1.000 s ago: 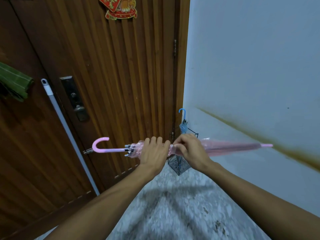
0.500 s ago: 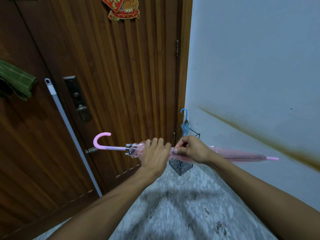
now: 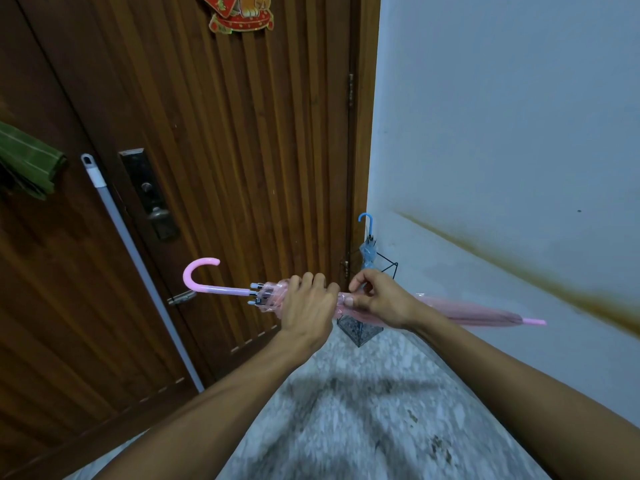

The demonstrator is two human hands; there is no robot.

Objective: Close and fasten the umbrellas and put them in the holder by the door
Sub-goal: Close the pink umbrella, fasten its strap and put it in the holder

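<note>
Left hand [image 3: 306, 308] wrapped around folded pink umbrella [image 3: 464, 311], held level, hook left, tip right; right hand [image 3: 381, 299] pinching its canopy just beside. Farther off, wire holder [image 3: 360, 329] in door corner, blue umbrella [image 3: 369, 249] upright inside.

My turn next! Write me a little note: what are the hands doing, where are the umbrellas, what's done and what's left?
Left hand: wrapped around the closed pink see-through umbrella near its handle end, held level.
Right hand: fingers pinching at the folds beside it, seemingly working the strap; whether it is fastened cannot be seen.
Blue hook-handled umbrella: closed, standing in the black wire holder in the corner by the wooden door.
Left: finish fastening the pink one, then stand it in the holder.
</note>
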